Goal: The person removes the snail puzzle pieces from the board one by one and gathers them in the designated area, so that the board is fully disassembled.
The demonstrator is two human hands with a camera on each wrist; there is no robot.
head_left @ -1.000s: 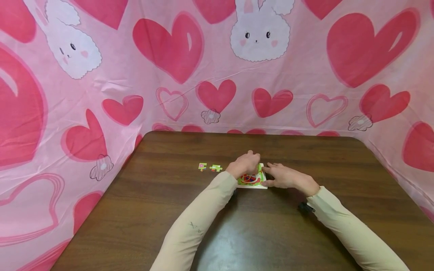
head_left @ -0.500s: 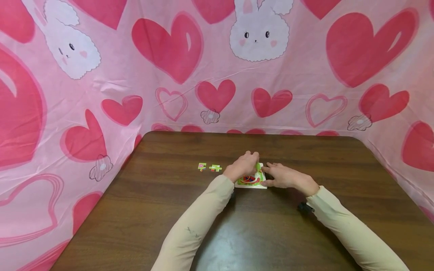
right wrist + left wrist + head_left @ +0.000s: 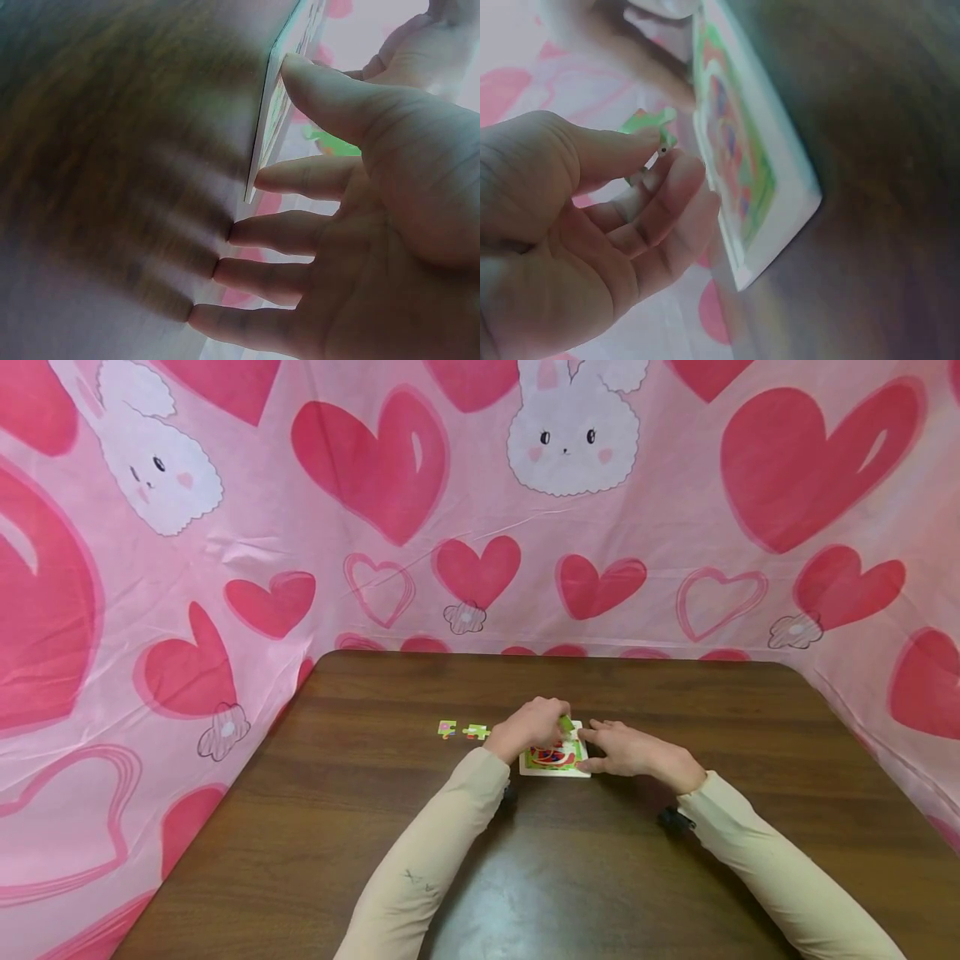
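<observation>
Left hand [image 3: 532,727] pinches a green piece [image 3: 646,120] just above the puzzle board [image 3: 555,772], right hand [image 3: 630,750], fingers spread, touches its right edge, two loose pieces [image 3: 477,732] left of it: looks like three out, rest seated.

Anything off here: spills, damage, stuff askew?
No spills or damage that I can see. Only oddity: small dark marks on the left sleeve, with none visible on the right sleeve; can't tell if printed or stains. Two loose puzzle pieces lie left of the puzzle board, which looks normal for puzzle work.
</observation>
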